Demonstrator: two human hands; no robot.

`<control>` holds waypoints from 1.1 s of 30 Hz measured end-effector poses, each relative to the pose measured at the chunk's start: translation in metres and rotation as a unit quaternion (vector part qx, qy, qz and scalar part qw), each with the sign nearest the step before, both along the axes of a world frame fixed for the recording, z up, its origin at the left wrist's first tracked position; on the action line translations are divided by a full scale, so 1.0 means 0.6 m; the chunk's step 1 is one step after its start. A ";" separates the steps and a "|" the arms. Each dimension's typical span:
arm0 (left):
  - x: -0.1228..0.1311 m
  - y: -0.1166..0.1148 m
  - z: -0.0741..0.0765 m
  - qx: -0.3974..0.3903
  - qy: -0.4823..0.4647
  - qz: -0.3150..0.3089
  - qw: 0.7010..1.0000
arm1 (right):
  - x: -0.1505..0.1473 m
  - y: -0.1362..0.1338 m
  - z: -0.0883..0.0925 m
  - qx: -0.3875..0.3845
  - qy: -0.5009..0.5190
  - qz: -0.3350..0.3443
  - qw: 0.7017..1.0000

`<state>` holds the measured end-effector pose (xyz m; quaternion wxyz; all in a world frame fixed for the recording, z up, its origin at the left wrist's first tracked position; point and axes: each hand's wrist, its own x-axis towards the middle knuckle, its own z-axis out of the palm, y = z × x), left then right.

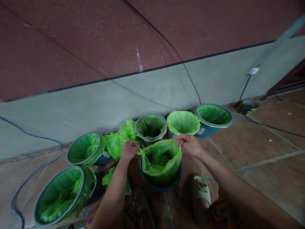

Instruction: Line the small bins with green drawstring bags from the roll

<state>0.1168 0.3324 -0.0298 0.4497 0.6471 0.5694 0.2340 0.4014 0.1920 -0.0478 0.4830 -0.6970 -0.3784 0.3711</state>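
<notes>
A green plastic bag (164, 173) stands with its mouth spread inside a dark blue bin (162, 188) between my feet. At the left of the bag's mouth, my left hand (130, 150) pinches its white drawstring. My right hand (189, 143) grips the drawstring on the opposite side, fingers closed. The bag's upper edge is lifted above the bin's rim, and crumpled green plastic shows inside it. Just behind stands a grey-rimmed bin (153, 139) lined with green plastic.
Lined bins stand along the wall: a pale one (183, 122), a blue one (209, 128), and two at left, the nearer one (83, 184) tilted. Bunched green bags (114, 144) lie between them. A blue cable (35, 170) crosses the tiled floor; a black container (246, 107) sits far right.
</notes>
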 end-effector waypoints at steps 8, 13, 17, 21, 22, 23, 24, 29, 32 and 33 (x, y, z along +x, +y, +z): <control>0.078 -0.068 0.113 -0.100 -0.423 -0.071 0.898 | -0.068 -0.001 0.130 0.128 0.328 0.159 0.923; 0.119 -0.092 0.103 -0.119 -0.413 -0.139 0.892 | -0.110 0.018 0.097 0.058 0.178 0.227 0.956; 0.133 -0.083 0.068 -0.054 -0.322 -0.141 0.935 | -0.120 0.027 0.067 0.008 0.055 0.197 0.979; 0.130 -0.069 0.035 0.050 -0.126 -0.126 0.983 | -0.106 0.025 0.078 0.035 0.087 0.119 0.988; 0.129 -0.071 0.029 0.057 -0.084 -0.173 0.980 | -0.102 0.024 0.083 0.049 0.104 0.107 0.988; 0.129 -0.075 0.024 0.057 -0.053 -0.231 0.970 | -0.099 0.023 0.089 0.063 0.119 0.100 0.986; 0.131 -0.082 0.020 0.053 -0.030 -0.285 0.957 | -0.096 0.023 0.093 0.074 0.131 0.096 0.984; 0.146 -0.117 -0.005 0.010 -0.018 -0.339 0.940 | -0.072 0.027 0.095 0.100 0.154 0.057 0.981; 0.148 -0.112 -0.019 -0.049 -0.051 -0.270 0.960 | -0.043 0.026 0.082 0.080 0.086 0.005 0.993; 0.147 -0.107 -0.021 -0.063 -0.051 -0.241 0.967 | -0.032 0.024 0.078 0.060 0.036 -0.006 0.998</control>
